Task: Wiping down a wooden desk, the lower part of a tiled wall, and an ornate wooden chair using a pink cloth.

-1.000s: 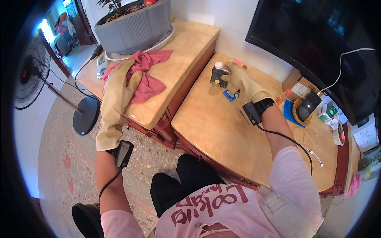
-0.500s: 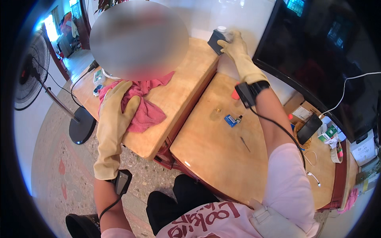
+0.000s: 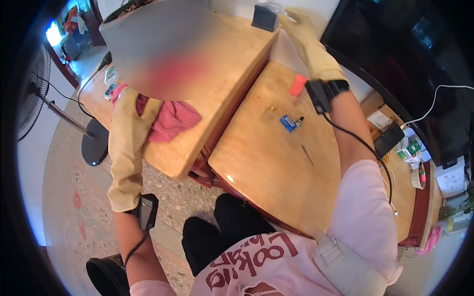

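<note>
My left hand (image 3: 129, 111), in a pale yellow rubber glove, is closed on a bunched pink cloth (image 3: 174, 121) on the higher wooden surface (image 3: 222, 93). A blurred patch hides its fingertips and part of the cloth. At the far right corner of that surface stands a small dark grey container (image 3: 264, 18) with a whitish top. Just right of it is my right hand (image 3: 298, 27), gloved likewise, its fingers apart and holding nothing.
A large black television (image 3: 395, 64) stands at right. The lower tabletop (image 3: 266, 172) carries an orange-red piece (image 3: 297, 85), a small blue box (image 3: 288, 123) and a thin tool (image 3: 307, 154). A standing fan (image 3: 94, 143) is at left, a black bin (image 3: 106, 276) below.
My right hand has let go of the dark container, which now stands at the surface's far corner. My left hand has shifted with the cloth; the view has tilted.
</note>
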Tool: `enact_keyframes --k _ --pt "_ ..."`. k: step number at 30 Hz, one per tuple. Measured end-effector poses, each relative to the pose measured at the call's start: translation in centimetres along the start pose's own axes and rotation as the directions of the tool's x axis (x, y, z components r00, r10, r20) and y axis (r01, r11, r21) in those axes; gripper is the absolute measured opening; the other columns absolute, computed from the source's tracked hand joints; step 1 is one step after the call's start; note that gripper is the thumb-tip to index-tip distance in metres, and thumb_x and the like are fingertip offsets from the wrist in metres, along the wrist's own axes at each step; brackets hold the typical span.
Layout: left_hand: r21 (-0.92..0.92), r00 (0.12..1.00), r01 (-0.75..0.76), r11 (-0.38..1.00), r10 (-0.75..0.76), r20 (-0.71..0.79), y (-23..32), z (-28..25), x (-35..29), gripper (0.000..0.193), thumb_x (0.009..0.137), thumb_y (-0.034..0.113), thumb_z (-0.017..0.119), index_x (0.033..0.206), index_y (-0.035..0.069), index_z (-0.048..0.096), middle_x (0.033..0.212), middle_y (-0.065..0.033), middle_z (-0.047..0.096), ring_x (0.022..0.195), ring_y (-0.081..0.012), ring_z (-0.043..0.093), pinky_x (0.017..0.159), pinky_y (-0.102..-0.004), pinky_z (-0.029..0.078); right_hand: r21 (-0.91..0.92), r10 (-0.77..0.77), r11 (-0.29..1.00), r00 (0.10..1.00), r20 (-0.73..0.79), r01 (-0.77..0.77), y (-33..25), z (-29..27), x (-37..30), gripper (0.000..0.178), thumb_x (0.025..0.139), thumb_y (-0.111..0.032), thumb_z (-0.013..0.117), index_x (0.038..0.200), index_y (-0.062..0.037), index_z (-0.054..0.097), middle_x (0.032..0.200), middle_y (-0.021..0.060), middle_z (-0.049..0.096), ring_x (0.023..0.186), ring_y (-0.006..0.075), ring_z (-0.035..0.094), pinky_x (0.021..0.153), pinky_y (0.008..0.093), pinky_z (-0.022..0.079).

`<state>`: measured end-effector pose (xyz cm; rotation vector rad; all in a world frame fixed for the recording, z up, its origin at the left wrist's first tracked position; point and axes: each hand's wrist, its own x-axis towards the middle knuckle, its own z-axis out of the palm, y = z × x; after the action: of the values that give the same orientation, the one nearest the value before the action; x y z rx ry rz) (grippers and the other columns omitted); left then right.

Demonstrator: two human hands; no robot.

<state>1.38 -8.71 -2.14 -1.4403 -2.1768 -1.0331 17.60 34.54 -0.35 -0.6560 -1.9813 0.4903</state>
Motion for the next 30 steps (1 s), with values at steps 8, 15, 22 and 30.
enact_keyframes --k 8,15,22,30 --pt "0.011 1.000 -0.015 1.000 0.015 0.001 -1.1 0.3 -0.1 0.045 0.095 0.026 0.073 0.134 0.004 0.065 0.132 -0.0182 0.068 0.127 -0.0334 0.062 0.109 -0.0386 0.045 -0.548 0.589 0.764 0.715 0.377 -0.340 2.1 -9.1 -11.7 0.057 0.092 -0.038 0.072 0.140 -0.0089 0.061 0.135 0.0245 0.065 0.128 0.0311 0.063 0.107 0.0420 0.050" --pt "0.006 1.000 -0.016 1.000 0.016 0.018 -0.2 0.3 -0.2 0.046 0.095 0.025 0.072 0.134 0.002 0.064 0.131 -0.0202 0.068 0.126 -0.0346 0.062 0.109 -0.0391 0.045 -0.371 0.369 0.898 0.863 0.346 -0.236 14.0 -2.7 -13.1 0.061 0.087 -0.008 0.079 0.144 -0.0055 0.056 0.142 0.0197 0.059 0.112 0.0308 0.068 0.087 0.0470 0.060" --pt "-0.013 1.000 0.021 1.000 -0.021 0.013 -0.4 -0.2 -0.3 0.045 0.097 0.026 0.072 0.135 0.004 0.064 0.132 -0.0188 0.068 0.127 -0.0315 0.062 0.111 -0.0377 0.044 0.161 0.602 0.720 0.723 0.339 -0.675 9.7 -0.3 -10.2 0.059 0.089 -0.020 0.081 0.141 -0.0056 0.057 0.140 0.0210 0.058 0.118 0.0353 0.068 0.095 0.0425 0.059" --pt "-0.010 0.999 0.043 0.999 -0.043 0.020 -0.7 0.1 -0.2 0.047 0.095 0.026 0.073 0.136 0.004 0.064 0.133 -0.0184 0.068 0.127 -0.0312 0.062 0.111 -0.0382 0.044 0.121 0.138 0.982 0.987 0.077 -0.147 -1.3 2.4 -1.9 0.065 0.084 -0.030 0.086 0.137 -0.0064 0.058 0.124 0.0201 0.066 0.111 0.0362 0.068 0.098 0.0427 0.055"
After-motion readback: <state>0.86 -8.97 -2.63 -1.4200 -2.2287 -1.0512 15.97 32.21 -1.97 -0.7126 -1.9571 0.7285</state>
